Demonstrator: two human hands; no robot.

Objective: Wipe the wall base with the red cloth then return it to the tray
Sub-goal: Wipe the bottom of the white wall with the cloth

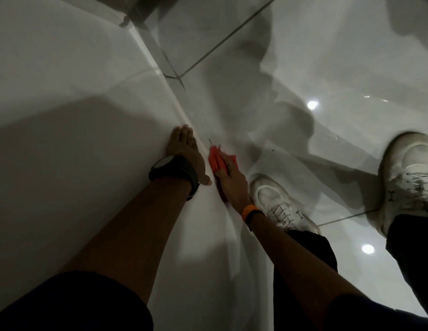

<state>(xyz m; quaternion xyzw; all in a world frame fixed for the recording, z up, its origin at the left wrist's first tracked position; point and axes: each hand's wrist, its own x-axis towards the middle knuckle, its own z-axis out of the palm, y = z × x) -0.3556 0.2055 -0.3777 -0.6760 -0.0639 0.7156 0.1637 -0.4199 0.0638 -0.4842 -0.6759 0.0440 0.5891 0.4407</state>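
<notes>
The red cloth (216,161) is bunched in my right hand (229,181), which presses it against the wall base (182,115) where the white wall meets the glossy floor. Part of the cloth is hidden under my fingers. My left hand (185,151) lies flat on the white wall just left of the cloth, fingers together and holding nothing; a dark watch sits on that wrist. An orange band is on my right wrist. No tray is in view.
White wall (77,80) fills the left half. Glossy grey floor tiles (303,68) with dark grout lines fill the right. My two white sneakers (277,204) (408,175) stand close to the right of my right hand. A dark corner lies at the top.
</notes>
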